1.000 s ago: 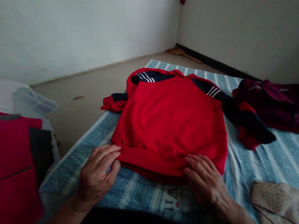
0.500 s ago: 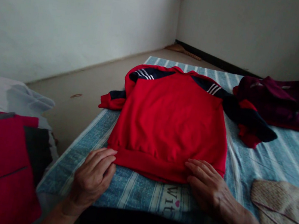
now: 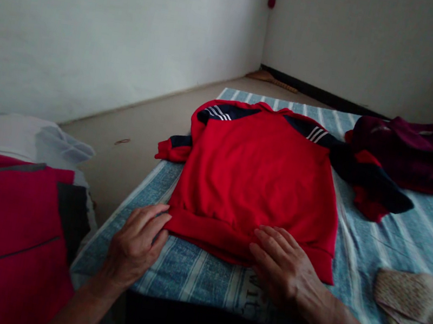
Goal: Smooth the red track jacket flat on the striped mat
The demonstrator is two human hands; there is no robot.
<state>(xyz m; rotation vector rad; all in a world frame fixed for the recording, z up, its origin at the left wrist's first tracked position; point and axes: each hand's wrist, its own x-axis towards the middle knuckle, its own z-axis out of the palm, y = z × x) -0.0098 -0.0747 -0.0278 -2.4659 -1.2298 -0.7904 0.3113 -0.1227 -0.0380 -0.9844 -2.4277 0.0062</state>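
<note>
A red sweatshirt (image 3: pixel 255 173) with navy shoulders and white stripes lies spread on the bed, collar away from me and hem toward me. At the left corner of the hem, my left hand (image 3: pixel 137 245) is closed on the edge with bent fingers. My right hand (image 3: pixel 285 271) grips the hem right of its middle, fingers on top and thumb hidden. The left sleeve is folded, its cuff (image 3: pixel 173 148) poking out at the side. The navy right sleeve (image 3: pixel 374 179) stretches out to the right.
A blue striped sheet (image 3: pixel 372 241) covers the bed. Purple clothing (image 3: pixel 415 150) is piled at the back right, and a beige knitted item (image 3: pixel 419 309) lies at the near right. Left of the bed are a pinkish-red garment (image 3: pixel 0 232) and a white plastic bag (image 3: pixel 39 137). Walls meet behind.
My right hand has shifted left along the hem, and the hem's right corner now hangs lower. My left hand stays at the left corner. The view has turned slightly left.
</note>
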